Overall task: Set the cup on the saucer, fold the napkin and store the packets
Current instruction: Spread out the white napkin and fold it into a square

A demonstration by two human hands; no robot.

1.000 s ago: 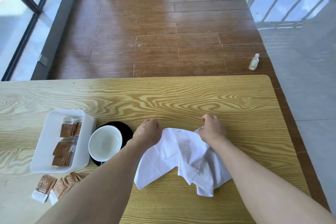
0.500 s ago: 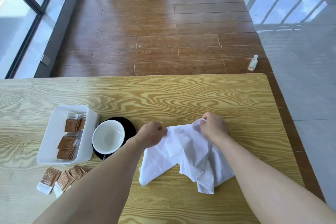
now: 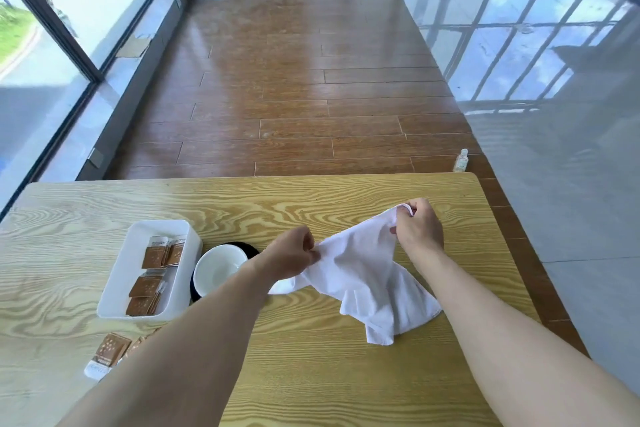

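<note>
While loose packets lie on the bench beside the white tray that holds others, and the cup sits on its dark saucer, the napkin step is in hand. The left hand pinches one edge of the crumpled white napkin, and the right hand pinches a raised corner. Next, I judge, the cloth needs spreading flat on the bench for folding.

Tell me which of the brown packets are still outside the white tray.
The packets on the table's near left edge, in front of the tray, partly hidden by the left forearm; the other packets lie inside it.
</note>
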